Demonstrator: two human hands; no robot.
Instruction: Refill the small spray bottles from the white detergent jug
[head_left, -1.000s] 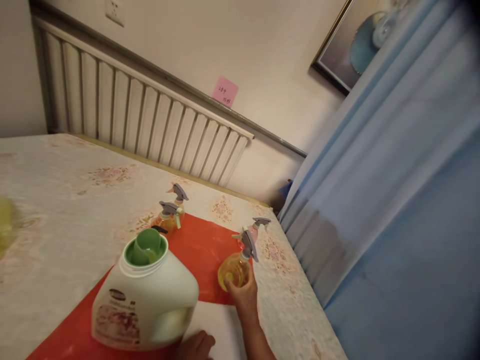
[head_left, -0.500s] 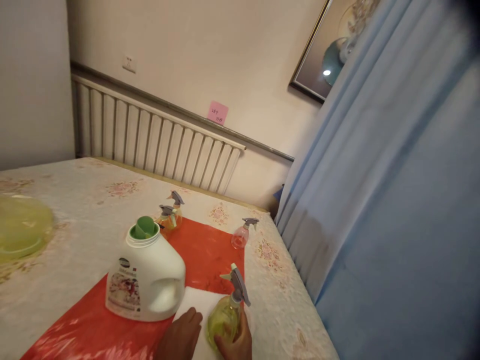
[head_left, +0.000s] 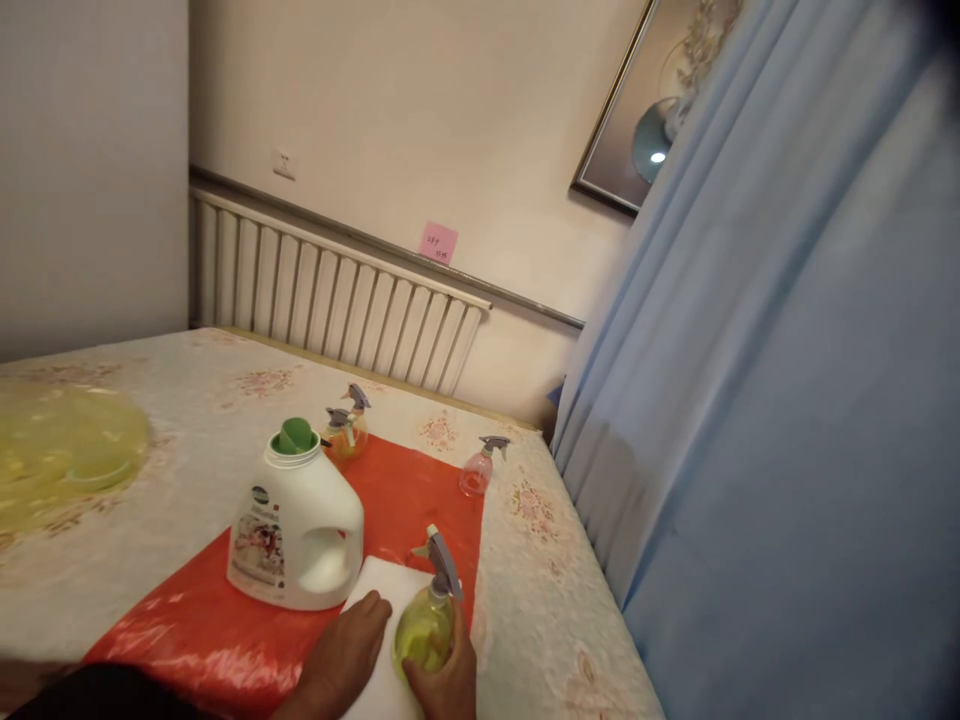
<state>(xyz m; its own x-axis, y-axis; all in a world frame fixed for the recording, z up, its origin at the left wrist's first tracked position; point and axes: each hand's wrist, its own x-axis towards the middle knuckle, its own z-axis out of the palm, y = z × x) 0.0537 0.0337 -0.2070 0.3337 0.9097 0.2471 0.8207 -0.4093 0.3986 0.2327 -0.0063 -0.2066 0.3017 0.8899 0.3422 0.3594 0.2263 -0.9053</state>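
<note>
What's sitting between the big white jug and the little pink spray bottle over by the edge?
Nothing stands there. In the head view, only bare red mat stretches between the white jug and the pink spray bottle. The two orange spray bottles stand farther back, off that line.

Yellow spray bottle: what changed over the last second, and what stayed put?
The right hand kept its grip on the yellow spray bottle and drew it off the red sheet toward the person, onto the white pad. The left hand slid further onto the pad. The detergent jug, pink spray bottle and two orange spray bottles stayed put.
</note>
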